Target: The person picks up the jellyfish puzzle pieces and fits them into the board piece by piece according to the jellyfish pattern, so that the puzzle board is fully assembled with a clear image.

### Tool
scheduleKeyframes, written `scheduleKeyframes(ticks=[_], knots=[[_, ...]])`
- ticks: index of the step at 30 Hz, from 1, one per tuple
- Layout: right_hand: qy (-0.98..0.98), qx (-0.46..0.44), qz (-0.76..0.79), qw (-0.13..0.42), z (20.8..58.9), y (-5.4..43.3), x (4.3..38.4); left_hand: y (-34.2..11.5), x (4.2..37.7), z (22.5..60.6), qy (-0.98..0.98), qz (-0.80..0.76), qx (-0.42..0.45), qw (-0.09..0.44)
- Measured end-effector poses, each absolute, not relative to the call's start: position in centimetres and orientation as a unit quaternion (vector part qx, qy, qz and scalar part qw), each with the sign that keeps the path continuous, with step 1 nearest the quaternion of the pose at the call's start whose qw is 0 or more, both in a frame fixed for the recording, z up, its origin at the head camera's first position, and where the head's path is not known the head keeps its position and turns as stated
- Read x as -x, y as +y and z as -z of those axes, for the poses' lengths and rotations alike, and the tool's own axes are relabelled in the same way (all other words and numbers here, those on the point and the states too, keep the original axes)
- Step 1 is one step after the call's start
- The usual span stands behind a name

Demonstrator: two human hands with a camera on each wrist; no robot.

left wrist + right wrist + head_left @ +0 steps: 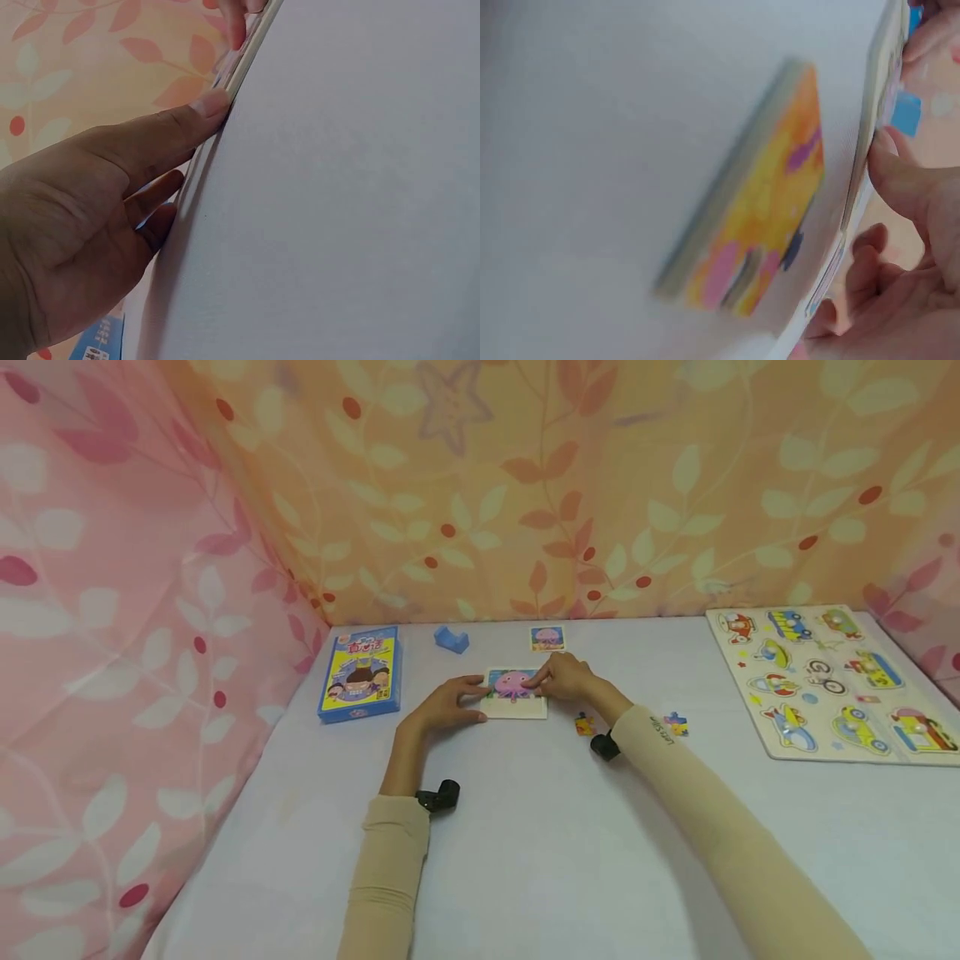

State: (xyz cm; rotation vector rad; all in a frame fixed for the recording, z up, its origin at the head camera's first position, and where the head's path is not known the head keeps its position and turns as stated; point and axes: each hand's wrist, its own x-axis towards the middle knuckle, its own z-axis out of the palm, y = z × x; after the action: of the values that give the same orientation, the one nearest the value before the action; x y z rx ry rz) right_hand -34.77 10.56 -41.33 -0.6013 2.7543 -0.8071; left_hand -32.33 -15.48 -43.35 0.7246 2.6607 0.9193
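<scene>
In front of me lies a small white-framed jigsaw board (517,712) with a pink jellyfish picture in its upper part and a bare white strip along the near side. My left hand (450,702) holds the board by its left end, thumb at the near edge and fingers at the far corner. My right hand (566,678) presses its thumb and finger on the picture's right side; the wrist view shows its thumb (891,161) on the surface and other fingers loosely bent. Two loose jigsaw pieces, one yellow-orange (769,202) and one yellow-blue (676,724), lie by my right forearm.
A jellyfish picture card (547,639) lies just beyond the board. Further left are a blue plastic piece (452,640) and a blue-yellow card box (362,677). A large wooden vehicle puzzle (810,700) sits at the right. Patterned curtains (480,510) border the table.
</scene>
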Motion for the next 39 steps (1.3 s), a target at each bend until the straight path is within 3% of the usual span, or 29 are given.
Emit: scheduleKeyframes(ticks=[6,17,26,39], knots=[[0.931,0.238,0.271,0.052,40.9,12.0,34.2,-15.3,32.2,43.4,0.91,-0.316,-0.235,0.13],[0.941,0.223,0.241,0.082,38.5,16.9,31.7,-15.8,32.6,43.6,0.911,-0.324,-0.221,0.131],[0.948,0.237,0.175,0.122,39.9,17.9,28.6,-16.0,32.2,44.2,0.9,-0.341,-0.233,0.139],[0.95,0.254,0.149,0.102,40.7,17.5,27.5,-16.2,32.1,44.2,0.881,-0.369,-0.267,0.132]])
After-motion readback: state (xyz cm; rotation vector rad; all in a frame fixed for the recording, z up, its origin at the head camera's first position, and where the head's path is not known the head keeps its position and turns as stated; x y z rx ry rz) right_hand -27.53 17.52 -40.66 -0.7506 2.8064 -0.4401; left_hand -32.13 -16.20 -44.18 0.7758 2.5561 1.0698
